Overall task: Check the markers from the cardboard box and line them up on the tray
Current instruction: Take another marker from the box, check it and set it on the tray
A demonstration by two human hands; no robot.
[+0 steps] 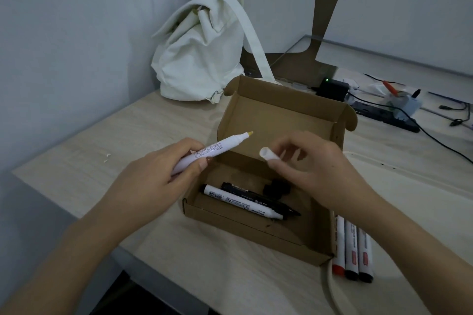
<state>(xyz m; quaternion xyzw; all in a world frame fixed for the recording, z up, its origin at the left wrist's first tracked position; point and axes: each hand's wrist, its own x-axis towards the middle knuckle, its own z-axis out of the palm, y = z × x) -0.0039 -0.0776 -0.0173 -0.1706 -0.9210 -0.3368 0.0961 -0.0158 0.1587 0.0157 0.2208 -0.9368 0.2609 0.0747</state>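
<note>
An open cardboard box (256,235) stands in the middle of the desk, lid up. My left hand (158,171) grips an uncapped white marker (215,151) with a pale yellow tip pointing up and right, over the box. My right hand (307,161) pinches its white cap (267,154) just right of the tip. Inside the box lie a white marker (243,202), a black marker (258,198) and a black cap (277,188). Three white markers (352,248) lie side by side on a white tray (331,286) right of the box, partly hidden by my right forearm.
A white fabric backpack (202,54) leans on the wall behind the box. A black power strip (384,115), a black adapter (332,88) and cables occupy the back right. The desk's left edge (46,186) drops off near my left arm.
</note>
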